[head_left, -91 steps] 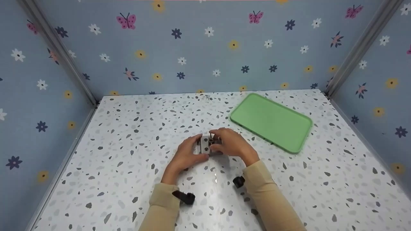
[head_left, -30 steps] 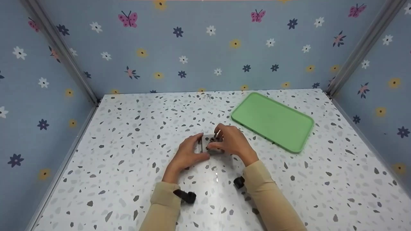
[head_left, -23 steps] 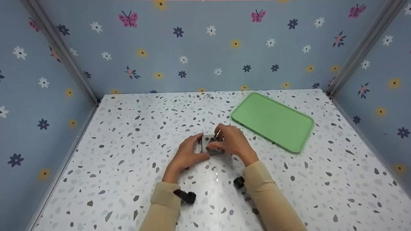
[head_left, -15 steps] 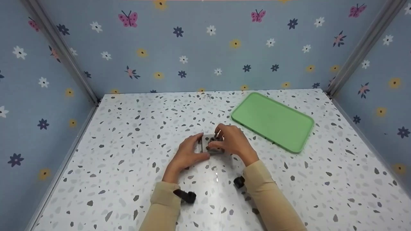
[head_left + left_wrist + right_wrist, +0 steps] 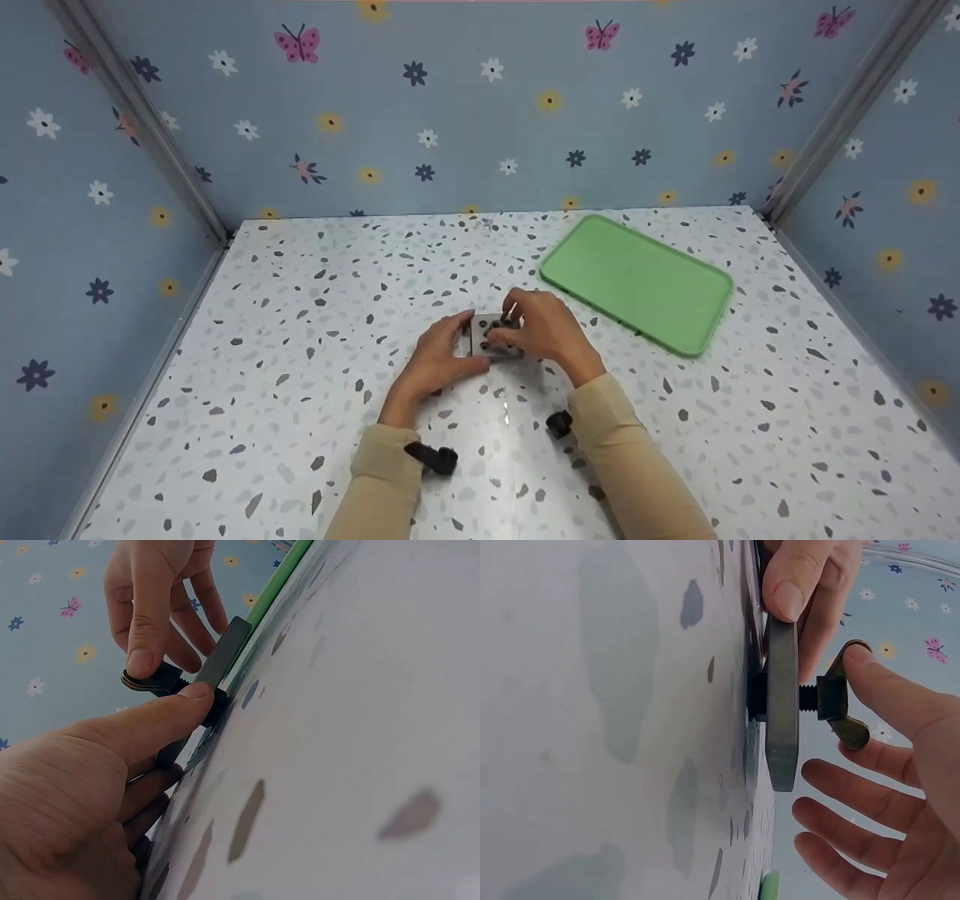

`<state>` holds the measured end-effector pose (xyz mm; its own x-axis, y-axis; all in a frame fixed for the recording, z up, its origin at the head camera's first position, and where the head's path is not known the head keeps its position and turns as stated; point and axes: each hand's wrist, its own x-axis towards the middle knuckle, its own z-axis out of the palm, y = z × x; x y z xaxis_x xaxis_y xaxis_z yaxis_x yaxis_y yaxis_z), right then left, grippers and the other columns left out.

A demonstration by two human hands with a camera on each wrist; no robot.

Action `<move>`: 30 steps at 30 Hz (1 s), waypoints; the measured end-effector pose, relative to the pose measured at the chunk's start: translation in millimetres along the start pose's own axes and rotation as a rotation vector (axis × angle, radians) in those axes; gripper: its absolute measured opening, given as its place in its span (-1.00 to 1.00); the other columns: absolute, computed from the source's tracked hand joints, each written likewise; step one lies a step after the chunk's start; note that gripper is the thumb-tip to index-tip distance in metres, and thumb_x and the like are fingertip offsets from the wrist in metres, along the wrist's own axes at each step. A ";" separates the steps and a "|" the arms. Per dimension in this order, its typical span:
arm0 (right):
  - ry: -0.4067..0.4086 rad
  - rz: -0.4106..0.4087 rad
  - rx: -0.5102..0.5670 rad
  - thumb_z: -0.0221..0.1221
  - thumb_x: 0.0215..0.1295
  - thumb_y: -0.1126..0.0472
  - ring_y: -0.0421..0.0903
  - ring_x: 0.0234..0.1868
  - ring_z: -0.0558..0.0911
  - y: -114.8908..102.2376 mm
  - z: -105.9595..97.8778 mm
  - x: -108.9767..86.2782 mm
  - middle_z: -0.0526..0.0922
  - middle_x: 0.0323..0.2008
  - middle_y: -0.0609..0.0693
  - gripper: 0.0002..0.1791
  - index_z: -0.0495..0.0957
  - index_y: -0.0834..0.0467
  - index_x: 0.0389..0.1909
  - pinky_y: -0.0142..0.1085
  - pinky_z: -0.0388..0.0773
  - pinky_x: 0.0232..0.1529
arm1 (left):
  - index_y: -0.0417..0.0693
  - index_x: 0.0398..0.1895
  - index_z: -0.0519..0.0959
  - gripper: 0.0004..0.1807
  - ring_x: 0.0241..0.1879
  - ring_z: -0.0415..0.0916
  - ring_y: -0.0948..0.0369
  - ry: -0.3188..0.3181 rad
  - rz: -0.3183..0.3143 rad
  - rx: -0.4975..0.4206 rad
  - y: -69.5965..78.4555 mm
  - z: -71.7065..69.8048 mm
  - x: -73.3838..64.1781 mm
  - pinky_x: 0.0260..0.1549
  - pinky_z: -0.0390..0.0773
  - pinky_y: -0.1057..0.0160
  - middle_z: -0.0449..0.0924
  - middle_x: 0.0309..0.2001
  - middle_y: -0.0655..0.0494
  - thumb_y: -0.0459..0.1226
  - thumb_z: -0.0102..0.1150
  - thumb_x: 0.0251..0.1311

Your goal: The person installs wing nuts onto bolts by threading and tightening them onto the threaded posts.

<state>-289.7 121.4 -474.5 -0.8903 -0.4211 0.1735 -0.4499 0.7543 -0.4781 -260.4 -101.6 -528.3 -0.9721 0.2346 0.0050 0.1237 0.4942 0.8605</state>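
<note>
A grey metal plate with several holes point(image 5: 480, 346) lies low over the table in the head view. My left hand point(image 5: 439, 358) grips its left end between thumb and fingers. In the right wrist view a threaded bolt point(image 5: 808, 697) sticks out of the plate's upper face, and a brass-coloured wing nut point(image 5: 832, 699) sits on it, a short way off the plate. My right hand point(image 5: 551, 326) has its thumb on one wing and a fingertip at the other; its remaining fingers are spread loosely. A dark block-like part point(image 5: 757, 696) shows under the plate, partly hidden.
A light green tray point(image 5: 637, 285) lies at the back right of the speckled white table point(image 5: 300, 315). Flower-patterned panels point(image 5: 480, 112) stand behind and at both sides. Each forearm wears a black wrist mount point(image 5: 435, 457) near the sleeve cuff.
Over three seconds the right hand's fingers have shifted slightly around the wing nut, which has turned a little. The left hand stays in place on the plate.
</note>
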 end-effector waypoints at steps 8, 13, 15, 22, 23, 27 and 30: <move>0.010 -0.008 -0.020 0.51 0.22 -0.16 0.00 -0.25 0.73 -0.6 0.6 0.1 0.79 -0.23 0.05 -0.50 0.64 0.15 -0.12 -0.10 0.70 -0.19 | 0.05 0.64 0.30 0.05 0.41 0.35 -0.07 0.000 -0.004 -0.024 0.7 0.2 -0.9 0.50 0.26 -0.14 0.35 0.55 -0.05 -0.12 0.61 0.06; 0.019 0.007 -0.019 0.50 0.23 -0.18 -0.02 -0.29 0.70 -1.1 1.2 -0.1 0.78 -0.27 0.03 -0.51 0.65 0.15 -0.15 -0.12 0.68 -0.23 | 0.05 0.65 0.28 0.05 0.41 0.35 -0.06 -0.005 -0.018 -0.018 1.3 0.0 -1.2 0.50 0.28 -0.14 0.32 0.57 -0.03 -0.13 0.60 0.06; 0.023 0.019 -0.018 0.50 0.23 -0.18 -0.03 -0.29 0.69 -1.3 1.7 0.1 0.77 -0.28 0.02 -0.51 0.65 0.15 -0.16 -0.13 0.67 -0.24 | 0.06 0.66 0.28 0.06 0.43 0.33 -0.06 -0.007 -0.024 -0.013 2.0 -0.1 -1.3 0.51 0.26 -0.14 0.31 0.58 -0.03 -0.13 0.60 0.06; 0.051 0.038 -0.034 0.51 0.23 -0.16 -0.02 -0.30 0.67 -2.8 2.4 0.9 0.75 -0.31 0.01 -0.55 0.65 0.14 -0.23 -0.12 0.65 -0.25 | 0.05 0.65 0.28 0.05 0.47 0.30 -0.08 -0.004 -0.021 -0.014 3.1 -0.7 -1.8 0.53 0.23 -0.17 0.30 0.59 -0.05 -0.13 0.59 0.07; 0.054 0.040 -0.034 0.51 0.23 -0.15 -0.02 -0.30 0.67 -3.0 2.5 0.9 0.75 -0.32 0.00 -0.55 0.65 0.14 -0.23 -0.12 0.65 -0.25 | 0.06 0.65 0.28 0.05 0.47 0.30 -0.08 -0.005 -0.022 -0.012 3.3 -0.8 -1.8 0.53 0.23 -0.17 0.29 0.59 -0.05 -0.13 0.60 0.07; 0.059 0.048 -0.035 0.50 0.24 -0.16 -0.02 -0.30 0.67 -3.4 3.3 0.7 0.75 -0.32 0.00 -0.56 0.65 0.13 -0.25 -0.12 0.64 -0.25 | 0.06 0.65 0.28 0.05 0.49 0.28 -0.09 -0.006 -0.019 -0.005 2.0 -0.8 -1.3 0.54 0.22 -0.15 0.29 0.59 -0.04 -0.13 0.60 0.08; 0.069 0.049 -0.043 0.50 0.24 -0.16 -0.02 -0.31 0.66 -3.3 4.2 0.3 0.75 -0.32 0.00 -0.57 0.65 0.12 -0.27 -0.12 0.64 -0.26 | 0.02 0.64 0.29 0.03 0.52 0.26 -0.10 -0.004 -0.001 -0.005 1.5 -1.1 -1.5 0.55 0.20 -0.17 0.30 0.58 -0.07 -0.13 0.59 0.09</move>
<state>-288.2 116.6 -476.4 -0.9134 -0.3484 0.2106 -0.4070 0.7946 -0.4506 -258.9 -102.2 -526.5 -0.9715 0.2370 0.0023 0.1217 0.4905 0.8629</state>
